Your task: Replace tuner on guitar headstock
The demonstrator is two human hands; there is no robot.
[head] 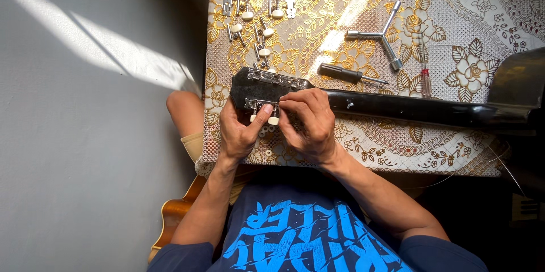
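A black guitar lies across the table, its neck [409, 108] running to the right and its headstock [267, 82] in front of me. A metal tuner strip with cream knobs [273, 120] is fixed on the headstock's near edge. My left hand [238, 133] pinches a cream knob at that strip with thumb and fingers. My right hand [309, 121] grips the same strip from the right, fingertips curled over the headstock edge. Another tuner strip [278, 79] runs along the headstock's far edge.
The table wears a gold floral cloth [454, 28]. On it lie a black-handled screwdriver [340, 73], a small red screwdriver [425, 82], a three-armed socket wrench [383, 36], and several loose tuner strips and cream knobs [255, 0]. A brown guitar body [173, 218] rests by my left knee.
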